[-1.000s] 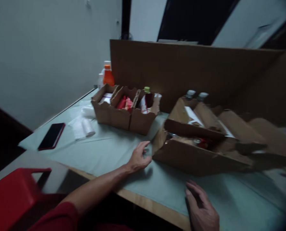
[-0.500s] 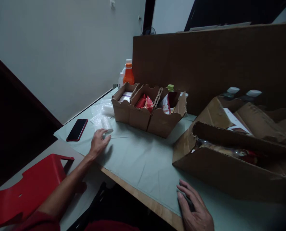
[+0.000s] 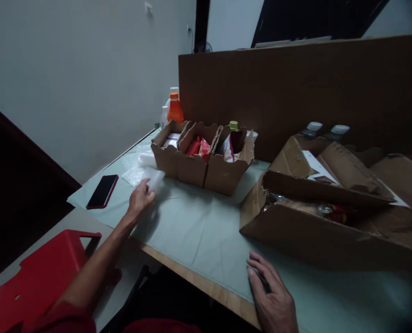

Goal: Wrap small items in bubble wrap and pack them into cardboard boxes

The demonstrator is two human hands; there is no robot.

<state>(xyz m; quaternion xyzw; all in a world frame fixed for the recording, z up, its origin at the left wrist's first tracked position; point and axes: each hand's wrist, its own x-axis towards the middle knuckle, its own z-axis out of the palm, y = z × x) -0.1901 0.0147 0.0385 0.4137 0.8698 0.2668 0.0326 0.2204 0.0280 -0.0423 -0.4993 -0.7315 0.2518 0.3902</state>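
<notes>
My left hand (image 3: 141,199) is closed on the near end of a piece of bubble wrap (image 3: 153,179), whitish and blurred by motion, raised a little above the table. More bubble wrap (image 3: 133,176) lies flat just behind it, and a clear roll (image 3: 146,160) rests against the cardboard organizer (image 3: 166,162). My right hand (image 3: 274,296) rests at the table's near edge, fingers loosely bent and apart, holding nothing that shows. A dark patch lies between its thumb and fingers; I cannot tell whether it is only shadow.
A phone (image 3: 102,191) lies on the left of the table. Red and white packets (image 3: 199,147) fill the organizer's compartments. A large cardboard box (image 3: 316,236) takes up the right side, and an orange bottle (image 3: 175,110) stands at the back. Below left is a red plastic stool (image 3: 49,263).
My left hand has taken hold of the bubble wrap piece and lifted it slightly off the table. My right hand stays at the table edge. The view has shifted somewhat to the right.
</notes>
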